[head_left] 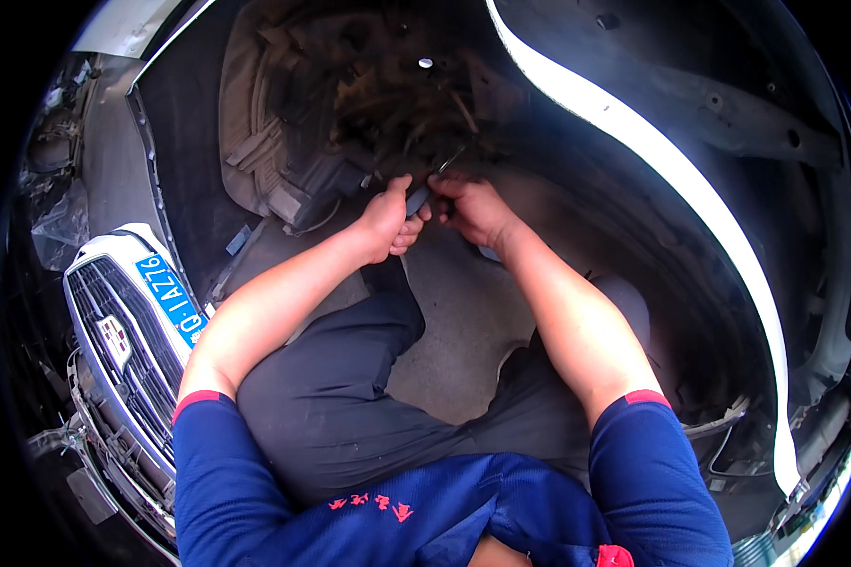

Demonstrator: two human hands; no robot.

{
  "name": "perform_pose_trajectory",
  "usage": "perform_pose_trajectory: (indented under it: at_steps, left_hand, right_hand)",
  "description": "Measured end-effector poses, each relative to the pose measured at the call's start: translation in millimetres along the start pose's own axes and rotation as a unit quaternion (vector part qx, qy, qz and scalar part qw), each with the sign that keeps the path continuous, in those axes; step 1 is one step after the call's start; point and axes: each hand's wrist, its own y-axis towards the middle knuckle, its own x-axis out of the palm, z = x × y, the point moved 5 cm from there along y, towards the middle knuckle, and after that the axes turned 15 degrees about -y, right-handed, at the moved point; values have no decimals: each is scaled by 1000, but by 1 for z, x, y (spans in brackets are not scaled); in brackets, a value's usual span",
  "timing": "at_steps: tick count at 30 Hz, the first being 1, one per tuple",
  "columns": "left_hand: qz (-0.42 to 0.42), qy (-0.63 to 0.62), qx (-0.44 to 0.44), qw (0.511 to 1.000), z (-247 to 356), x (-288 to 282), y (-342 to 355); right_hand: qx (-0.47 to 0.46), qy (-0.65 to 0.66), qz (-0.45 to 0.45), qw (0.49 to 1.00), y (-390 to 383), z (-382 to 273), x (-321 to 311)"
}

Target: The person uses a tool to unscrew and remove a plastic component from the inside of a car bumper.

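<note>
My left hand (392, 217) is closed around a dark grey handheld object (416, 200) at the middle of the view, below the shadowed wheel-well cavity (378, 113). Just to its right, my right hand (463, 206) has its fingers curled at the top end of that object, beside a thin shiny metal piece (446, 163) that points up and right; exactly what the right fingertips pinch is too small to make out. A dark liner with ribbed edges (265, 142) lies above and left of both hands.
My bent legs (331, 378) are over a grey floor (440, 369). At left lies a detached front bumper with a chrome grille (113, 312) and blue plate (165, 293). A white curved body edge (671, 170) sweeps down the right, beside a dark inner panel (775, 132).
</note>
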Motion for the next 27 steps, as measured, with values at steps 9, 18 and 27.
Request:
perform_pose_trajectory:
  at_steps: [9,18,27]
  left_hand:
    - [125,519,472,702,16,-1,-28]
    - [71,11,91,993,-1,-14,10]
    - [55,147,218,963,11,-6,-7]
  right_hand:
    - [56,-153,131,978,-3,-12,6]
    - [4,-11,32,999,12,7,-6]
    - [16,-98,83,992,9,-3,-3]
